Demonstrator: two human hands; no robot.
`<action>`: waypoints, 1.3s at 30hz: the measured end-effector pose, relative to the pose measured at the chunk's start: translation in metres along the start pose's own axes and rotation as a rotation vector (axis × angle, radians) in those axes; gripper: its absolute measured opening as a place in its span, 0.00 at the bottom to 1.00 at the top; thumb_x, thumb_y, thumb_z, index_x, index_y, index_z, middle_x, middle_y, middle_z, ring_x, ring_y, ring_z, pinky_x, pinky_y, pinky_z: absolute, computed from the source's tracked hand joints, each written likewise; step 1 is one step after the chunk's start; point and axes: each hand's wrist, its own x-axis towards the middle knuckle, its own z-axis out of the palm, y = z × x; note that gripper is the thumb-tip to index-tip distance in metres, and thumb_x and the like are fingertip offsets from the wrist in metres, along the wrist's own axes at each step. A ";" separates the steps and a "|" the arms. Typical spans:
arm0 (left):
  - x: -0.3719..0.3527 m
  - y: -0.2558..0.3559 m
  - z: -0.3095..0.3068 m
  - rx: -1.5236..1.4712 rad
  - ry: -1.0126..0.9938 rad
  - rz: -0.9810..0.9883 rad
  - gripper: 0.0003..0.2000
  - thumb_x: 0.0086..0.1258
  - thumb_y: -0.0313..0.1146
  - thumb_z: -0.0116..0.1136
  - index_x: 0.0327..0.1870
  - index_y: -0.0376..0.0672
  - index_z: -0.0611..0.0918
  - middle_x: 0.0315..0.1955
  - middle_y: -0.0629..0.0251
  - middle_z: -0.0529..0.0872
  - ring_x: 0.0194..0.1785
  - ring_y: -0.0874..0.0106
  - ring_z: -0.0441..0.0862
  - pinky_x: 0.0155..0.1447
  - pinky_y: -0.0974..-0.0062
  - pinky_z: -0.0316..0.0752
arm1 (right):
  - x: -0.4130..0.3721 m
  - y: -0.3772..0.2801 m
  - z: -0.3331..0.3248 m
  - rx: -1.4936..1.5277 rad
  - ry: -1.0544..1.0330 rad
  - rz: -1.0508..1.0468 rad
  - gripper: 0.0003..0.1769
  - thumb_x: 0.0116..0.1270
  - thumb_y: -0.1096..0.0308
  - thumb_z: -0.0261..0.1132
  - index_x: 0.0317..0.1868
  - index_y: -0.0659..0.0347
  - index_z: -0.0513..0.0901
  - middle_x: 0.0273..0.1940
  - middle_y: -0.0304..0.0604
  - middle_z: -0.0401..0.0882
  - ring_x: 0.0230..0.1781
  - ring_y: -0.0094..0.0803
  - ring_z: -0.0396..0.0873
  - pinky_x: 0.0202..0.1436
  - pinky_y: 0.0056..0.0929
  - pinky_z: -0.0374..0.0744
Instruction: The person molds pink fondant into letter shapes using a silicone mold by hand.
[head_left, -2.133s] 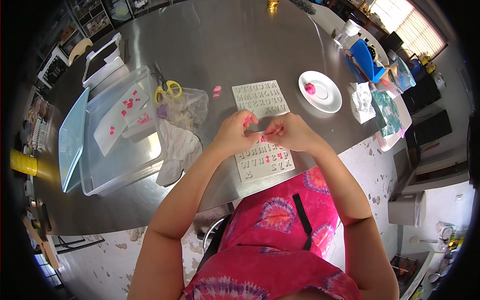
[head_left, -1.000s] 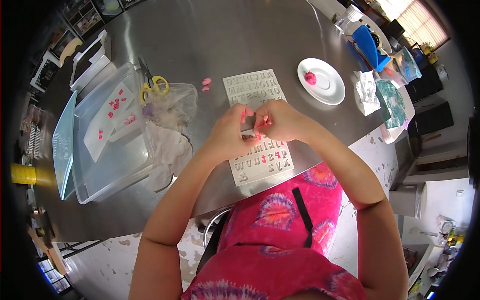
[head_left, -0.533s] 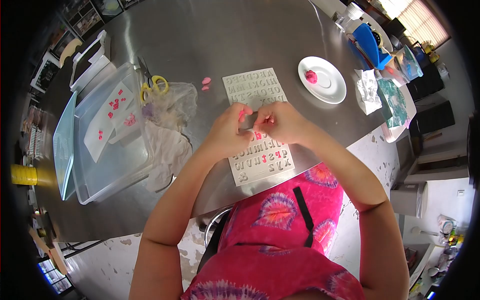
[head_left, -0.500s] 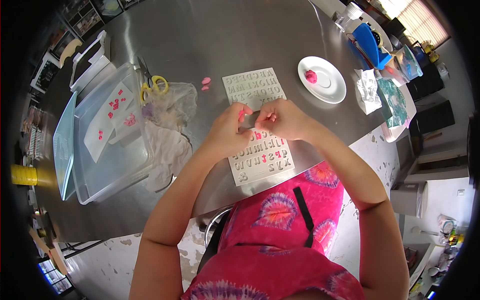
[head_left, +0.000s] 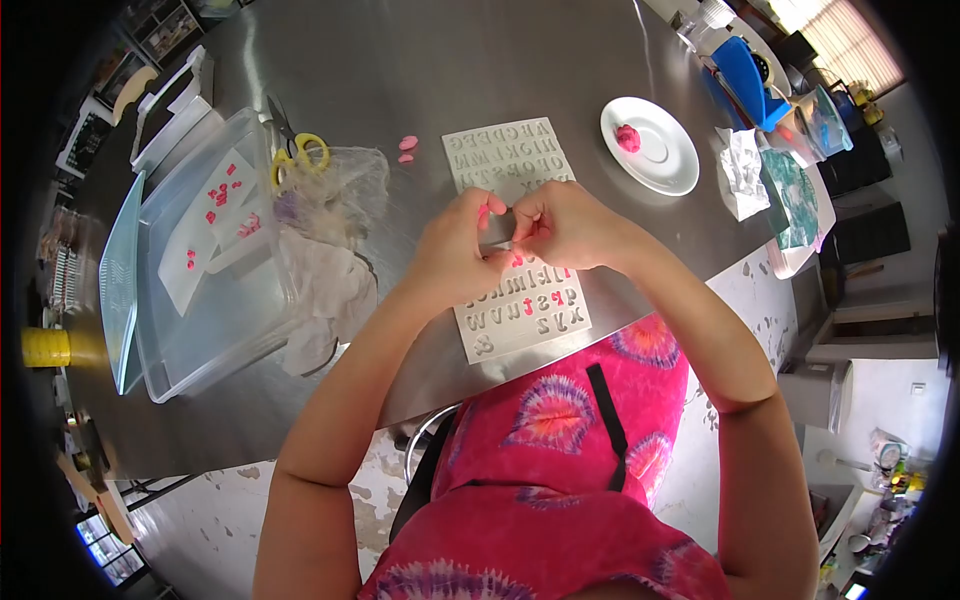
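Two pale letter moulds lie one behind the other on the metal table. The far mould (head_left: 505,150) shows capital letters. The near mould (head_left: 500,340) has small letters, several filled with pink dough. Over the near mould, my left hand (head_left: 455,248) is curled, with a small piece of pink dough (head_left: 484,214) at its fingers. My right hand (head_left: 572,228) is closed in a pinch close beside it; whatever its fingertips hold is hidden. A pink dough lump (head_left: 628,138) rests on a white saucer (head_left: 672,165) to the right.
On the left stands a clear plastic tub (head_left: 215,345) holding paper with pink pieces. Yellow-handled scissors (head_left: 300,155), a crumpled plastic bag (head_left: 345,190) and a white cloth (head_left: 325,290) lie beside it. Two pink bits (head_left: 407,143) sit behind. White tissue (head_left: 740,175) lies right.
Both hands have shifted slightly away from me over the near mould, and the right fingers have drawn into a tighter pinch. The view has tilted a little.
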 end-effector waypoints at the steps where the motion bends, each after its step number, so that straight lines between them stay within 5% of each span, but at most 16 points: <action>1: 0.001 -0.001 -0.001 -0.021 -0.011 -0.006 0.22 0.52 0.23 0.66 0.48 0.41 0.70 0.32 0.70 0.69 0.29 0.81 0.65 0.31 0.80 0.65 | 0.000 0.000 0.000 -0.012 -0.004 -0.005 0.02 0.50 0.75 0.66 0.26 0.65 0.83 0.25 0.46 0.82 0.28 0.32 0.80 0.33 0.29 0.77; 9: 0.001 -0.001 -0.004 0.022 -0.037 0.026 0.22 0.52 0.21 0.63 0.48 0.40 0.70 0.32 0.69 0.69 0.29 0.82 0.65 0.31 0.80 0.66 | -0.001 0.000 0.000 0.017 -0.024 -0.010 0.04 0.53 0.76 0.69 0.27 0.67 0.81 0.26 0.44 0.81 0.27 0.30 0.78 0.32 0.29 0.75; 11: 0.001 -0.001 -0.004 0.007 -0.034 0.016 0.22 0.53 0.20 0.62 0.49 0.40 0.69 0.33 0.69 0.69 0.29 0.81 0.65 0.32 0.78 0.68 | 0.001 0.003 0.000 -0.006 -0.021 -0.094 0.03 0.50 0.77 0.67 0.24 0.67 0.81 0.27 0.51 0.82 0.30 0.40 0.82 0.34 0.35 0.78; 18: 0.003 -0.008 0.000 -0.118 -0.052 0.007 0.23 0.53 0.21 0.64 0.50 0.40 0.69 0.36 0.68 0.72 0.33 0.80 0.68 0.36 0.78 0.71 | 0.007 -0.015 0.002 -0.357 -0.073 -0.245 0.04 0.49 0.80 0.66 0.25 0.69 0.79 0.25 0.52 0.80 0.29 0.44 0.81 0.29 0.37 0.77; 21: 0.002 -0.002 -0.002 -0.078 -0.063 0.006 0.23 0.54 0.20 0.63 0.50 0.40 0.68 0.37 0.68 0.72 0.36 0.80 0.69 0.38 0.79 0.71 | 0.005 -0.016 -0.007 -0.315 -0.145 -0.084 0.05 0.50 0.77 0.69 0.27 0.67 0.80 0.26 0.48 0.79 0.28 0.35 0.78 0.32 0.31 0.74; 23: 0.000 0.002 -0.005 0.049 -0.034 -0.006 0.23 0.53 0.21 0.63 0.51 0.40 0.68 0.37 0.68 0.72 0.34 0.80 0.68 0.36 0.79 0.70 | 0.009 0.005 -0.009 0.094 -0.177 -0.024 0.03 0.54 0.76 0.68 0.29 0.65 0.82 0.27 0.46 0.81 0.30 0.33 0.79 0.34 0.30 0.75; 27: 0.001 -0.003 -0.004 0.070 -0.033 0.023 0.23 0.53 0.21 0.64 0.50 0.40 0.69 0.37 0.69 0.72 0.33 0.81 0.67 0.35 0.80 0.69 | 0.013 0.010 -0.007 0.100 -0.177 -0.074 0.04 0.56 0.73 0.69 0.31 0.64 0.83 0.28 0.44 0.82 0.32 0.30 0.79 0.36 0.29 0.76; 33: 0.001 -0.003 -0.003 0.055 -0.039 0.007 0.22 0.54 0.20 0.63 0.50 0.40 0.68 0.38 0.69 0.73 0.33 0.82 0.66 0.34 0.81 0.68 | -0.007 0.006 0.017 -0.221 0.029 -0.325 0.06 0.53 0.79 0.66 0.34 0.63 0.81 0.34 0.45 0.78 0.35 0.39 0.80 0.36 0.36 0.78; 35: 0.003 -0.012 0.000 -0.070 -0.053 0.038 0.22 0.55 0.20 0.62 0.51 0.39 0.68 0.40 0.68 0.73 0.35 0.83 0.69 0.36 0.82 0.70 | -0.015 0.000 0.025 -0.356 0.152 -0.356 0.15 0.48 0.82 0.63 0.39 0.62 0.81 0.40 0.48 0.76 0.42 0.43 0.80 0.40 0.38 0.79; 39: 0.004 -0.006 -0.002 -0.030 -0.049 0.038 0.22 0.55 0.19 0.61 0.51 0.39 0.67 0.42 0.67 0.75 0.42 0.81 0.74 0.41 0.81 0.73 | -0.012 0.003 0.019 -0.322 0.101 -0.325 0.16 0.51 0.82 0.61 0.42 0.62 0.80 0.40 0.47 0.76 0.41 0.43 0.80 0.42 0.38 0.80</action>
